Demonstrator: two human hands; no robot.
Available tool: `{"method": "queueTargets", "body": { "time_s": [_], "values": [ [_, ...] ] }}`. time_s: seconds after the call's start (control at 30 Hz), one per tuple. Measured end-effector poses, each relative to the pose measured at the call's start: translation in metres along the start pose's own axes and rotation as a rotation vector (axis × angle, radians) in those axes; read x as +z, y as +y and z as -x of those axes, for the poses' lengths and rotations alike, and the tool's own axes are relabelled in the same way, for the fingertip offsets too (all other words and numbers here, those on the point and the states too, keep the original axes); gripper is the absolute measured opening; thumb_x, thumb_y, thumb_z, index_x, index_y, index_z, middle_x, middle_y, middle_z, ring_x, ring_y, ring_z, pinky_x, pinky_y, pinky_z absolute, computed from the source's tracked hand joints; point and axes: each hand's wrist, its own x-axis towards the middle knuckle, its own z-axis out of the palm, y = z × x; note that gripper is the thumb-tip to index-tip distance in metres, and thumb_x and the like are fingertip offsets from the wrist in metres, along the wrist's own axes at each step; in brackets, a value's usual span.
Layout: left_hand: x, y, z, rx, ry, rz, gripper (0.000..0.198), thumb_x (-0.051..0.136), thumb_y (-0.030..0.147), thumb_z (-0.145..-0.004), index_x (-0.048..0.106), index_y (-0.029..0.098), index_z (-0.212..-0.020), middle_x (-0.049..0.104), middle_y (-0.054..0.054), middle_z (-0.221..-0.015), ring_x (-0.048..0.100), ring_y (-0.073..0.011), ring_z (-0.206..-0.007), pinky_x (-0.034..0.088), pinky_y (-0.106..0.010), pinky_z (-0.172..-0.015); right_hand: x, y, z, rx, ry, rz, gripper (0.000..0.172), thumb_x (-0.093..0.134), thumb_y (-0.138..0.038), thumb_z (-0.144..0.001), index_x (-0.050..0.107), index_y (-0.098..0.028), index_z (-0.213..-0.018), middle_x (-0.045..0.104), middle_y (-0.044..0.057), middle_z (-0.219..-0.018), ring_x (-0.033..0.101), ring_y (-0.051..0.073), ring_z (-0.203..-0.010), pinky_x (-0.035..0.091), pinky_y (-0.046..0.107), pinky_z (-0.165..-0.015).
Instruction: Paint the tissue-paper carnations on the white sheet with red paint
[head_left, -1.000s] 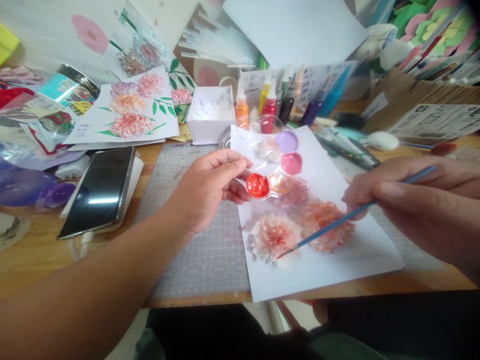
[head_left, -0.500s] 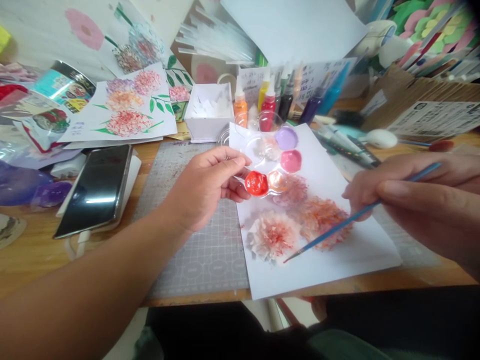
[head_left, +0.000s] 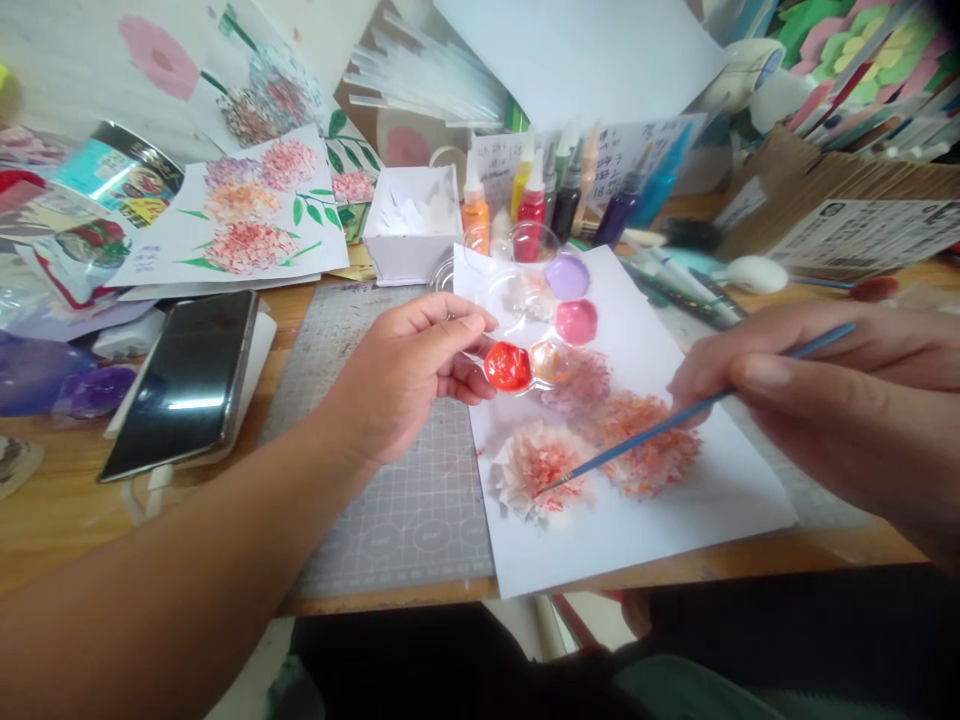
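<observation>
Both hands are busy over the white sheet at the near edge of the desk: the left hand pinches the rim of a clear paint tray between thumb and fingers, holding it just above the sheet's far-left corner, and the right hand is closed around a thin blue brush in a pencil grip. The brush tip touches the pale pink flower painted toward the sheet's near-left part, beside an orange-red flower. The tray's red well sits right over the paper, so a tilt of the left wrist could, I judge, drip paint onto the picture; the right palm hovers close to the orange-red flower and might smear it if wet. The left forearm reaches in diagonally from the near-left, palm turned inward; the right hand comes from the right edge, fingers extended along the handle. A phone lies toward the desk's left side.
</observation>
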Motion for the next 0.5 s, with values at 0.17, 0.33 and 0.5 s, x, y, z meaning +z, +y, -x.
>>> {"method": "queueTargets", "body": {
  "time_s": [0.17, 0.33, 0.5],
  "values": [
    [-0.0005, -0.0003, 0.0001, 0.008, -0.007, -0.001, 0.010, 0.064, 0.026, -0.082, 0.065, 0.017, -0.084, 0.068, -0.001, -0.071, 0.063, -0.0119, -0.053, 0.047, -0.023, -0.049, -0.0008, 0.0026, -0.0011, 0.000, 0.012, -0.095, 0.018, 0.073, -0.045, -0.077, 0.075, -0.028, -0.073, 0.073, 0.003, -0.074, 0.069, 0.017, -0.070, 0.053, 0.024, -0.056],
    [-0.0003, -0.0001, 0.0001, 0.004, -0.010, -0.006, 0.011, 0.064, 0.027, -0.081, 0.065, 0.017, -0.085, 0.068, -0.001, -0.070, 0.062, -0.0115, -0.052, 0.047, -0.023, -0.050, -0.0018, 0.0007, 0.0003, -0.035, -0.056, 0.024, 0.014, 0.069, -0.045, -0.081, 0.075, -0.032, -0.079, 0.073, 0.000, -0.072, 0.065, 0.011, -0.060, 0.051, 0.020, -0.050],
    [0.0000, 0.0005, 0.0000, 0.004, -0.003, -0.009, 0.012, 0.065, 0.027, -0.080, 0.065, 0.016, -0.085, 0.069, -0.002, -0.071, 0.061, -0.0114, -0.052, 0.048, -0.023, -0.050, -0.0005, -0.0016, 0.0041, -0.091, -0.070, 0.082, 0.014, 0.067, -0.046, -0.083, 0.074, -0.035, -0.080, 0.074, -0.001, -0.078, 0.068, 0.013, -0.065, 0.052, 0.021, -0.050]
  ]
}}
